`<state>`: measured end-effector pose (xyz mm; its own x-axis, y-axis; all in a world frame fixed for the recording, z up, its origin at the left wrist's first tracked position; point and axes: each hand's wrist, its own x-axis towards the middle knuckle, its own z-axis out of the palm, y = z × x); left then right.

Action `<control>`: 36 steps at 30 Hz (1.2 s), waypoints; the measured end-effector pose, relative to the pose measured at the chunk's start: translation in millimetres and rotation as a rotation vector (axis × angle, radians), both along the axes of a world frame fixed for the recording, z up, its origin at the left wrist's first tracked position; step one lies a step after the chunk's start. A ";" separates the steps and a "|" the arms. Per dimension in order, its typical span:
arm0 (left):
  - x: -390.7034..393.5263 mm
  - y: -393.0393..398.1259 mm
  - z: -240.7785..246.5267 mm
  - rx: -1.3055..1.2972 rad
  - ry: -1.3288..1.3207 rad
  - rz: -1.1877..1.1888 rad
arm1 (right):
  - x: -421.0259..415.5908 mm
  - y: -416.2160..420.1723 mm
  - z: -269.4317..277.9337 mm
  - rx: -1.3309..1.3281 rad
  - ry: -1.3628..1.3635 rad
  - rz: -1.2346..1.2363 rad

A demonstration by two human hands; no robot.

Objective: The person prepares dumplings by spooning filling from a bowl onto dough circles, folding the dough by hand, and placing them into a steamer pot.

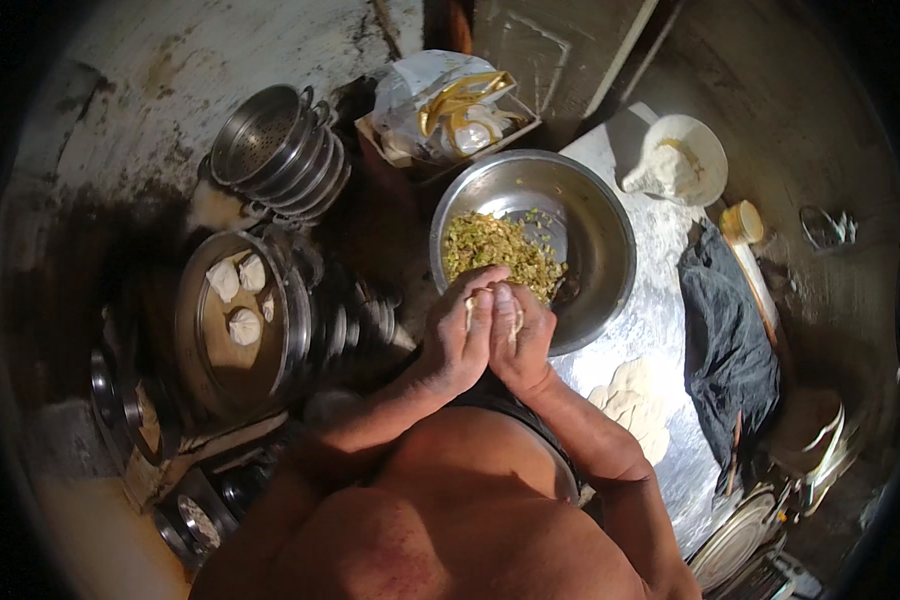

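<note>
My left hand [454,334] and my right hand [525,341] are pressed together, fingertips and thumbs meeting, around a piece of pale dough [516,324]. Most of that dough is hidden by the fingers. Both hands hover over the near rim of a wide steel bowl [621,232]. Chopped green and brown filling [487,244] is heaped on the bowl's left side. To the right, several flat dough rounds [631,409] overlap on a shiny metal tabletop [581,367]. Pleated stuffed buns [245,328] sit in a round steamer pan [291,322] on the left.
Perforated steamer tiers [259,139] are stacked at the back left. Behind the bowl stands a box with plastic bags [420,97]. A white scoop [690,161] with flour, a dark cloth [724,345] and a small yellowish jar [742,221] line the right side.
</note>
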<state>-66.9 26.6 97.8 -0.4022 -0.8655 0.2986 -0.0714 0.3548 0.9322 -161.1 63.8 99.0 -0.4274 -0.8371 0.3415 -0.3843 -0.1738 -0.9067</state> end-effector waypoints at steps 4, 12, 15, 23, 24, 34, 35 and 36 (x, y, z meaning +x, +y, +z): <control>1.4 -4.9 10.3 0.208 0.277 -0.228 | -14.9 -11.7 6.1 -0.260 0.260 0.070; 55.7 12.3 10.2 1.210 0.783 -0.138 | -3.3 -10.3 21.2 -0.098 0.382 0.715; 90.9 13.3 34.9 1.123 0.717 -0.069 | 24.6 -13.5 21.9 0.069 0.265 0.837; 257.9 40.7 18.3 0.736 0.384 0.341 | 167.2 -54.3 25.6 0.483 -0.507 0.895; 287.7 40.8 14.8 0.604 0.419 0.372 | 192.6 -64.0 29.1 0.573 -0.525 0.913; 472.2 100.4 12.4 0.457 0.676 0.942 | 425.5 -215.1 -60.6 0.150 0.546 0.902; 479.1 104.5 3.1 0.473 0.731 0.938 | 423.5 -222.8 -85.9 0.004 0.731 0.877; 484.4 111.0 -1.9 0.489 0.781 0.956 | 428.7 -218.4 -92.3 -0.220 0.927 0.754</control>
